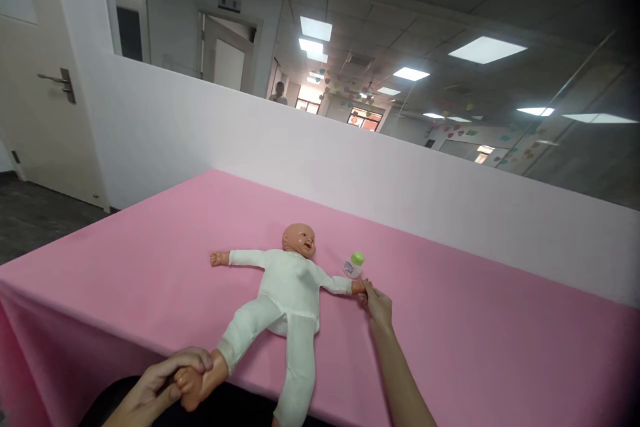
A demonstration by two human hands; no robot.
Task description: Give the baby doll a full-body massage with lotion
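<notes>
Both hands [150,387] [379,309] grip a doll [293,283] lying on pink cloth [450,327] beside a white wall [350,167].

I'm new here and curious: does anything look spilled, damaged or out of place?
No spill or damage shows. Only the doll lies a bit oddly: its legs overhang the front edge of the pink table, one foot held in the left hand.

single head view, tilted, looks forward and down; pink surface [450,340] close, white wall [350,167] just behind.
</notes>
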